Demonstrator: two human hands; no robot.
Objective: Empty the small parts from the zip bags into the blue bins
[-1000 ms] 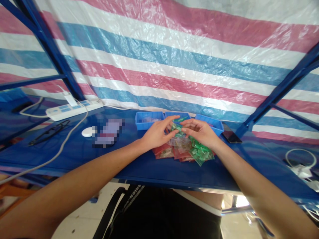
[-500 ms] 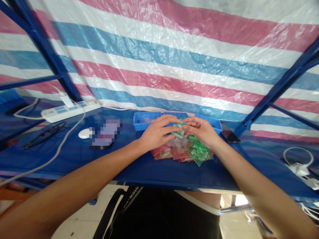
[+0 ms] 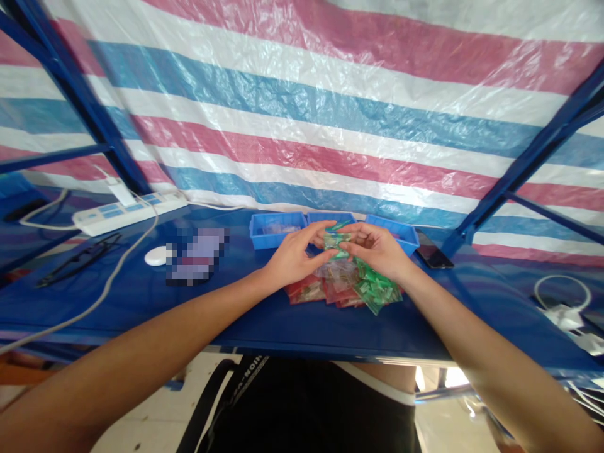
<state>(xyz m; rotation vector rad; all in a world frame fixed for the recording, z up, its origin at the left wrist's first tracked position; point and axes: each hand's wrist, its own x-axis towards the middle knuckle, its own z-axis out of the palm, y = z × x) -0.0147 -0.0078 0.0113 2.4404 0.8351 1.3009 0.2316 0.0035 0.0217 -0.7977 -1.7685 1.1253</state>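
A small green-tinted plastic bag is held up between both hands, just above a heap of similar bags. My left hand grips its left side, thumb below and fingers behind. On the other side my right hand pinches it between thumb and fingers. Under the hands lie red bags, a clear bag and bright green bags with small pieces inside. Behind them stand three blue bins: the left bin has clear plastic in it, while the hands partly cover the middle bin and right bin.
A dark phone lies right of the bins. Leftward on the blue table are a blurred-out object, a white rounded case, black eyeglasses and a power strip with a cable. A charger sits far right.
The fingers of my left hand, spread over the green bag before, have closed around its left side. The bag now faces me more flatly between both hands.
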